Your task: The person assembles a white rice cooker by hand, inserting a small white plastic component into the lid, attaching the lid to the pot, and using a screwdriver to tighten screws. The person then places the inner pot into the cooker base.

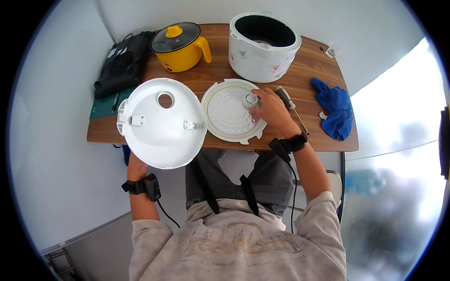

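My left hand (136,164) holds a round white rice cooker lid cover (161,136) from below, its fingers hidden behind it. The cover's inner side faces up, showing a round hole and two small metal-fitted brackets. Beside it on the table lies a round inner lid plate (227,112) with a notched white rim and a dimpled, translucent middle. My right hand (273,110) has its thumb and fingers closed around a small white round cap (250,99) at the plate's upper right. Just right of that hand rests a screwdriver (287,99) with a grey and white handle.
Behind the plate stands the white flowered rice cooker body (258,63), without a lid. A yellow pot (180,58) with a glass lid is at the back left, near a black case (123,65) and green mat (101,108). Right: a blue cloth (333,110) and clear cup (332,50).
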{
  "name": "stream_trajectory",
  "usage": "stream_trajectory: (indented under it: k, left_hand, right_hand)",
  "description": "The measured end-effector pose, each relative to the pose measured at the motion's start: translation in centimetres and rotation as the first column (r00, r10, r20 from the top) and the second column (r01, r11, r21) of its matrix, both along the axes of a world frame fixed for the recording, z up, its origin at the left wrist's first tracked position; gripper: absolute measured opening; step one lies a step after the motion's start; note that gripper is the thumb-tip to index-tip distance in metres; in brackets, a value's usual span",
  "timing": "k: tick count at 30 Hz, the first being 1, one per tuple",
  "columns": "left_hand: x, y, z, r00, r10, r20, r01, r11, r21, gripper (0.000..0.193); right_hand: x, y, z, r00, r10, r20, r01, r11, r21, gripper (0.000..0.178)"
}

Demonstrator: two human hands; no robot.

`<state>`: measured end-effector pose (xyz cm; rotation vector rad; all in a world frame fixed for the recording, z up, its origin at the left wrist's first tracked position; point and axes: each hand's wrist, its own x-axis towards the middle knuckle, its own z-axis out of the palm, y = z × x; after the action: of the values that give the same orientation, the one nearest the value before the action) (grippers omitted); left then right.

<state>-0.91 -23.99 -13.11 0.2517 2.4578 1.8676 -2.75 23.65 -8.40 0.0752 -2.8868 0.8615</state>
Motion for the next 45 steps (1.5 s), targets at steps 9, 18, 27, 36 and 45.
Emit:
stream_trajectory:
  k: [9,18,27,36,45]
  left_hand:
    - [-1.0,7.0,7.6,0.990,-0.072,-0.120,0.080,0.995,0.066,0.043]
    - [-1.9,17.4,13.3,0.686,-0.411,-0.601,0.100,0.871,-0.482,0.045]
    - [-1.9,23.1,10.9,0.607,-0.570,-0.554,0.129,0.758,-0.639,0.055]
    - [-2.8,26.0,9.7,0.599,-0.644,-0.476,0.098,0.649,-0.755,0.054]
    - [-3.3,26.5,8.3,0.569,-0.664,-0.484,0.075,0.629,-0.774,0.052]
  right_hand:
    - [1.8,0.0,1.6,0.990,-0.037,-0.137,0.013,0.984,-0.177,0.053]
    - [5.7,0.3,5.3,0.997,0.020,0.079,0.041,0.718,-0.694,0.036]
    - [5.7,1.2,3.9,0.988,-0.021,0.154,0.117,0.754,-0.646,0.050]
    - [4.6,2.0,2.4,0.985,-0.137,0.102,0.169,0.865,-0.472,0.041]
    - [4.1,1.8,0.6,0.988,-0.151,0.020,0.144,0.889,-0.434,0.032]
